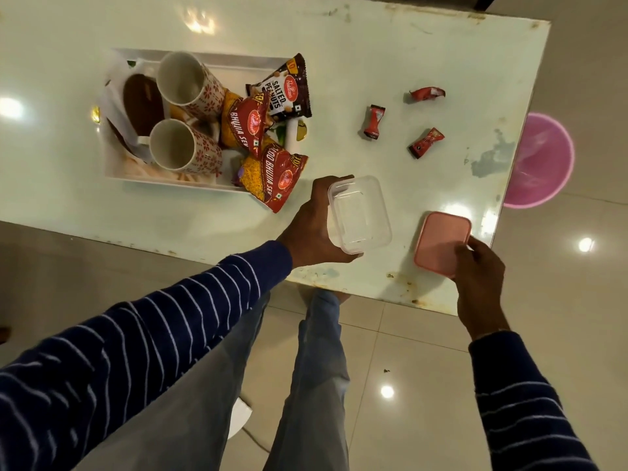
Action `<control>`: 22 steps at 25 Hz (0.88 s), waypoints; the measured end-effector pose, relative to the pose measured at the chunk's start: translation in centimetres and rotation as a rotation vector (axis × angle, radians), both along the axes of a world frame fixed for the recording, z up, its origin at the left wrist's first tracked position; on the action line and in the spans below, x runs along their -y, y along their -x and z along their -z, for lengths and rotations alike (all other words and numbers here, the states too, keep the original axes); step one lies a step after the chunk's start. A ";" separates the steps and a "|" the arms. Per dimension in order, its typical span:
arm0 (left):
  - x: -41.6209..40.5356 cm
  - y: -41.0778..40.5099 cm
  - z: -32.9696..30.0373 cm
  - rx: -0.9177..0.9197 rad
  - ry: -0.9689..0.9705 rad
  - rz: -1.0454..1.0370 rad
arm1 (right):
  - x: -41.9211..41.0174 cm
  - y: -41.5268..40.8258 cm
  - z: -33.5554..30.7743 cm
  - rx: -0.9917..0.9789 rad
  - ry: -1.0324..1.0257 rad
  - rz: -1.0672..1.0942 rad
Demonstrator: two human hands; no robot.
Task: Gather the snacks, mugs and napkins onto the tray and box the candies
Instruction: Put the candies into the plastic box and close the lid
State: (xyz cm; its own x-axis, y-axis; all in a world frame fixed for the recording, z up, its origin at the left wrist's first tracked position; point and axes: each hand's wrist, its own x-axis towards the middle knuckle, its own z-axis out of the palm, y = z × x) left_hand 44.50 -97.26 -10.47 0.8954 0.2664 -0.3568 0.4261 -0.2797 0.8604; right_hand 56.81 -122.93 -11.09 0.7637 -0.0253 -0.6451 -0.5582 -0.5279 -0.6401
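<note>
My left hand (307, 226) grips a clear plastic box (359, 215), open and empty, near the table's front edge. My right hand (481, 277) holds its pink lid (440, 243) by the near right corner, flat on the table. Three red-wrapped candies lie loose beyond them: one (374, 121), one (425, 142) and one (426, 94). The white tray (115, 168) at the left holds two patterned mugs, one (188, 83) behind the other (181, 146), white napkins (146, 168) under them, and snack packets: salted peanuts (285, 88) and two bhujia sev packets (248, 125) (275, 178).
The pale table (424, 39) has a worn front edge and its right edge close to the lid. A pink round tub (540, 161) stands on the tiled floor beyond the table's right edge. A brown oval item (141, 102) lies in the tray's left side.
</note>
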 end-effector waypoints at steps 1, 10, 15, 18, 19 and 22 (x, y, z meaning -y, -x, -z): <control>0.0 -0.1 0.2 0.004 0.001 -0.008 | 0.1 0.1 0.1 0.047 0.137 -0.105; -0.7 -0.3 0.1 0.002 -0.041 -0.015 | -6.9 -5.3 -1.2 0.483 0.220 -0.716; -1.7 -0.4 0.5 0.037 -0.082 -0.077 | -12.3 -9.3 0.1 0.483 0.421 -1.040; -2.5 -0.5 0.6 0.038 -0.060 -0.118 | -12.4 -9.7 1.2 0.491 0.424 -1.079; -2.7 -0.4 0.7 0.035 -0.057 -0.128 | -12.1 -9.6 1.4 0.507 0.412 -1.054; -2.9 -0.4 1.1 0.018 -0.051 -0.132 | -10.8 -8.6 1.4 0.480 0.394 -0.955</control>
State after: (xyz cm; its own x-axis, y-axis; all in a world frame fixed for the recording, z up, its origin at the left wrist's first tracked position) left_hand 44.92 -94.36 -11.53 0.8574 0.3997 -0.3241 0.4470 -0.2662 0.8540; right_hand 65.37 -112.12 -12.50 0.7454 0.5632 -0.3566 0.4381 -0.8171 -0.3746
